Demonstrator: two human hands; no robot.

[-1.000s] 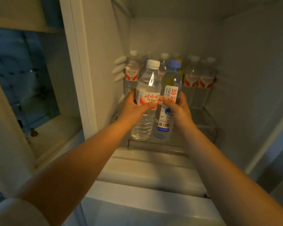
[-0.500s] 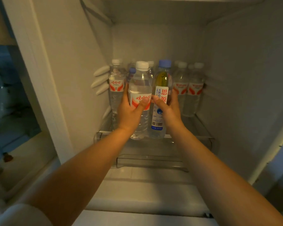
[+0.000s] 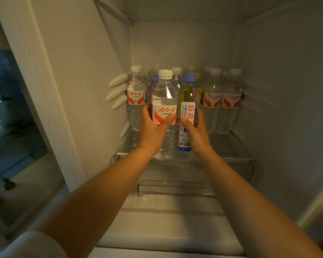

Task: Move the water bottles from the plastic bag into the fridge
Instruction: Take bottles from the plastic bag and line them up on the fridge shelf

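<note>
Where the open fridge [image 3: 280, 90] fills most of the frame, its glass shelf [image 3: 237, 146] at centre carries a row of water bottles [image 3: 215, 101] along the back. In front, the left hand [image 3: 153, 131] grips a white-capped bottle [image 3: 164, 101], and the right hand [image 3: 197, 133] grips a blue-capped bottle [image 3: 188, 97], the two touching, upright.

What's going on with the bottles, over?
Left hand grips white-capped bottle. Right hand grips blue-capped bottle. Both at glass shelf front. Standing bottles crowd the back.
</note>
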